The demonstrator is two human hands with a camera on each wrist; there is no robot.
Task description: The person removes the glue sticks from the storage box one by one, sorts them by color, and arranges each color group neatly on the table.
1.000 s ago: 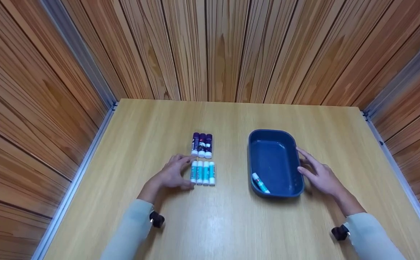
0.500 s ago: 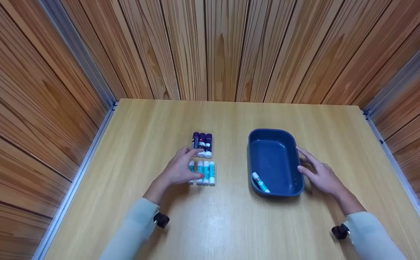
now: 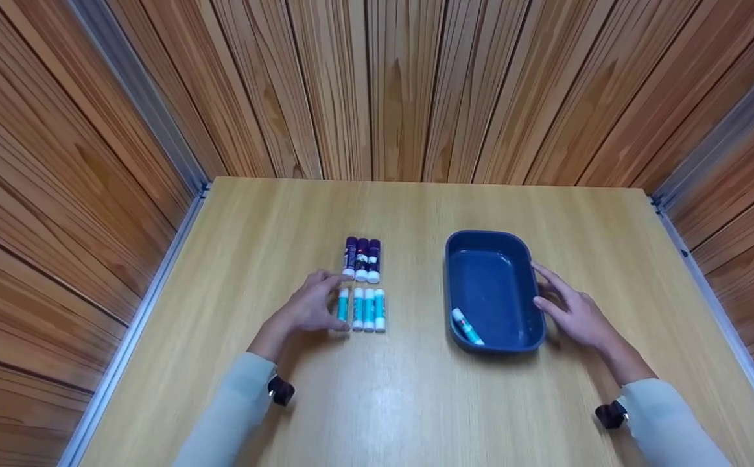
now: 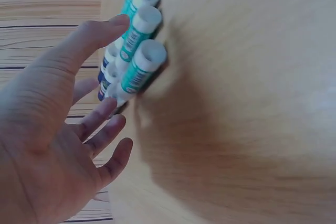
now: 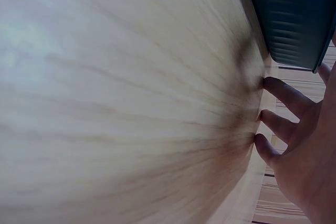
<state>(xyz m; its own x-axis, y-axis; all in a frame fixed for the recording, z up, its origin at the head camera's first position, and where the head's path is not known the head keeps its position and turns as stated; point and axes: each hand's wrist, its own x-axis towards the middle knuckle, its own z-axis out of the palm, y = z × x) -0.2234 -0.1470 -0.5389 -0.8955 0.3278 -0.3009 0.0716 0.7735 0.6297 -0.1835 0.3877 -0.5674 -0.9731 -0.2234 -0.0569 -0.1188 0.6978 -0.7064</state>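
In the head view, my left hand (image 3: 303, 307) is beside a teal glue stick (image 3: 343, 307) at the left end of a row, its thumb and forefinger spread near the stick's two ends. The left wrist view shows the fingers loosely bent and apart from this white-capped stick (image 4: 140, 69). A narrow gap separates it from three more teal glue sticks (image 3: 369, 311). Three purple glue sticks (image 3: 362, 258) lie side by side just behind. My right hand (image 3: 574, 316) rests at the right side of a dark blue tray (image 3: 493, 275), thumb at the rim, several fingertips down on the table.
One teal glue stick (image 3: 467, 327) lies slanted in the tray's near left corner. The wooden table (image 3: 402, 402) reaches back to a wood-plank wall (image 3: 396, 91), with metal-framed plank panels on both sides.
My left hand passed over the teal row and drew back left. The leftmost teal glue stick now lies slightly apart from the others. My right hand and the tray have stayed put.
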